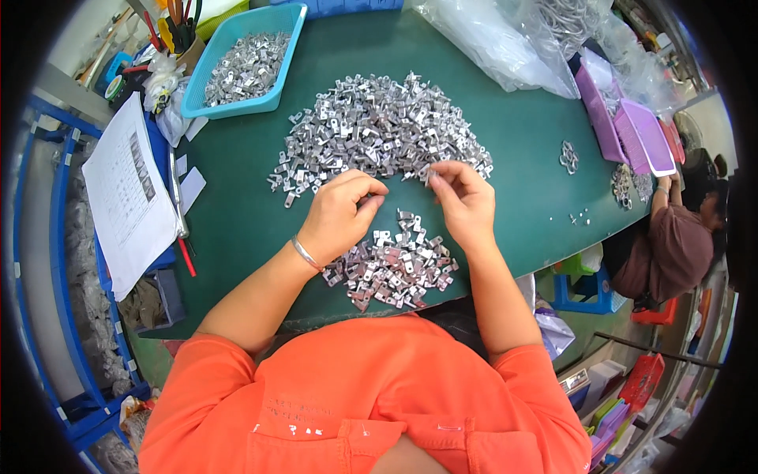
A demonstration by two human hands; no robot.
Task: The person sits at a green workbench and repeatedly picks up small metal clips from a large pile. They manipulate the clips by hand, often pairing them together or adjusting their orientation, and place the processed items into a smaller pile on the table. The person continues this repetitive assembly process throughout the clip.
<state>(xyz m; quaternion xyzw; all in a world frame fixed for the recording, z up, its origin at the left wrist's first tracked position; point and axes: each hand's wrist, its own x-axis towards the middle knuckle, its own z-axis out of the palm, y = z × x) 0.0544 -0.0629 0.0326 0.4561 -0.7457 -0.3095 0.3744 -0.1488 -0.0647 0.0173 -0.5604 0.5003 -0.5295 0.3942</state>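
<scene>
A large heap of small silver metal brackets [379, 122], bent pieces with holes, spreads over the green table [529, 197]. A smaller pile of the same brackets [395, 265] lies close to my body, between my forearms. My right hand [467, 204] is at the near right edge of the large heap, pinching a small metal bracket [432, 175] between thumb and forefinger. Opposite it, my left hand [341, 209] is curled, its thumb and forefinger drawn close together. What its fingertips hold, if anything, cannot be made out. A bracelet circles my left wrist.
A turquoise basket [284, 83] of brackets stands at the far left, beside a printed sheet [130, 197] and a red pen [188, 257]. Plastic bags [501, 43] lie at the far right near purple baskets [604, 118]. Another person [671, 245] sits at the right edge.
</scene>
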